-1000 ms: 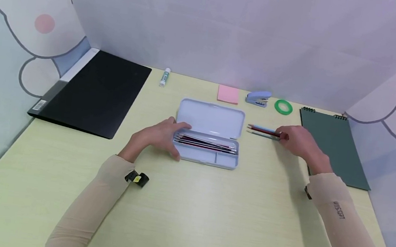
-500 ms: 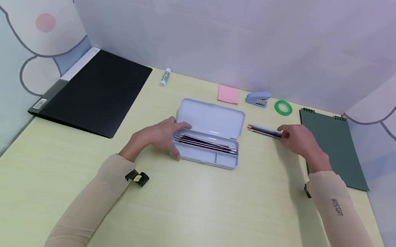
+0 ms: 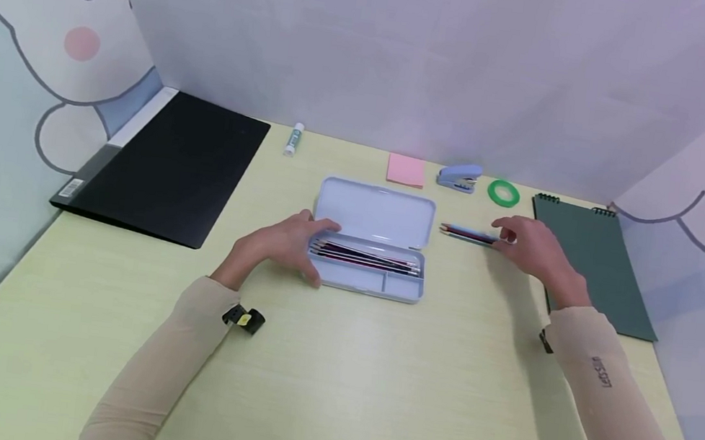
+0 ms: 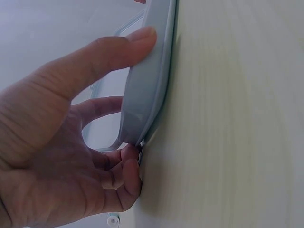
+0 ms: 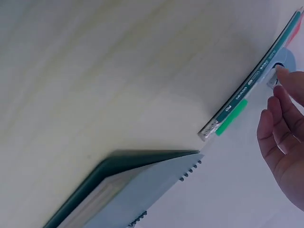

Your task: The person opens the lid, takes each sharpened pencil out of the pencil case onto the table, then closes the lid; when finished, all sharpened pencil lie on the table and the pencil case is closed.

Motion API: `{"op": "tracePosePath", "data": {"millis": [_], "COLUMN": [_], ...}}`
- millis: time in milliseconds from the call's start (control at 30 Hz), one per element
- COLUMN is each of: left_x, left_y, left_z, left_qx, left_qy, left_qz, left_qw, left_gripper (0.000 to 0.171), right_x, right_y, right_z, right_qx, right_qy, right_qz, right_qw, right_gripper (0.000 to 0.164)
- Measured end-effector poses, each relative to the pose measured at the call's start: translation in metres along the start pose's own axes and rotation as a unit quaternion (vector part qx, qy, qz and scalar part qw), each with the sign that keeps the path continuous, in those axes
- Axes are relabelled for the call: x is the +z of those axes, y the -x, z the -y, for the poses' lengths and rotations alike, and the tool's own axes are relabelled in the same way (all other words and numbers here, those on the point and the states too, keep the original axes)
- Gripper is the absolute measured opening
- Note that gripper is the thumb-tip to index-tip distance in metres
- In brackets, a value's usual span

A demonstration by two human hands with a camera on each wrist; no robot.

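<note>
- Pencil case (image 3: 346,275) lies open mid-surface (image 3: 341,378), lid flipped back; we see a bundle of pencils (image 3: 361,256) in its rear compartment.
- Left hand (image 3: 288,240) grips the case's left end, thumb on the front wall, fingers around the back.
- Loose pencils (image 3: 465,235) lie right of the case, tips toward it.
- Right hand (image 3: 538,252) is at their far ends, thumb and fingers apart; we can't tell if it touches them.
- Behind, left to right: glue stick (image 3: 293,139), pink notes (image 3: 406,170), stapler (image 3: 459,178), green tape (image 3: 502,202).
- Black folder (image 3: 169,163) far left, green spiral notebook (image 3: 595,269) far right.
</note>
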State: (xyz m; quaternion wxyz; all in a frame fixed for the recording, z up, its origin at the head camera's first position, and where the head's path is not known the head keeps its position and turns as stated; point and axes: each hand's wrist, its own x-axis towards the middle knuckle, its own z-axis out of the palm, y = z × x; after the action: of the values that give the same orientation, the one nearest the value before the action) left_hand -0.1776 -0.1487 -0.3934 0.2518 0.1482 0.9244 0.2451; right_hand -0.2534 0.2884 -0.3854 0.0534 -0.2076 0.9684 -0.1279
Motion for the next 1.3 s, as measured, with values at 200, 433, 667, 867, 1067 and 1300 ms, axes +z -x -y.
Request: {"op": "tracePosePath", "data": {"millis": [200,433,667,867,1067,1300], "left_x": [0.000,-0.001,-0.001,-0.001,0.001,0.001], "left_y": [0.001,0.001,-0.001,-0.001,-0.001,-0.003], "left_z": [0.000,-0.002,-0.003,-0.002,-0.001,0.001], "left_qx": [-0.002,0.000,-0.002,-0.007,-0.004,-0.002], "left_qy": [-0.001,0.003,0.001,0.002,0.001,-0.002], "left_qz": [0.001,0.000,0.001,0.003,0.001,-0.001], "left_qw": [1.0000,1.0000,1.0000,1.0000,1.0000,1.0000], "left_gripper": [0.101,0.101,0.102,0.101,0.101,0.101], "right_x": [-0.004,0.002,0.017,0.034,0.042,0.040], "right_y": [-0.004,-0.012,-0.017,-0.026,-0.032,-0.034], "right_z": [0.031,0.082,0.129,0.158,0.176,0.193], "right_qx": [-0.047,-0.120,-0.164,-0.202,-0.217,-0.202], "right_qy": [-0.048,-0.093,-0.096,-0.084,-0.001,0.084], "right_qz": [-0.054,-0.064,0.033,0.074,0.081,0.103], "right_qw": [0.996,0.986,0.981,0.973,0.973,0.970], "right_gripper": [0.040,0.037,0.034,0.030,0.030,0.032]}}
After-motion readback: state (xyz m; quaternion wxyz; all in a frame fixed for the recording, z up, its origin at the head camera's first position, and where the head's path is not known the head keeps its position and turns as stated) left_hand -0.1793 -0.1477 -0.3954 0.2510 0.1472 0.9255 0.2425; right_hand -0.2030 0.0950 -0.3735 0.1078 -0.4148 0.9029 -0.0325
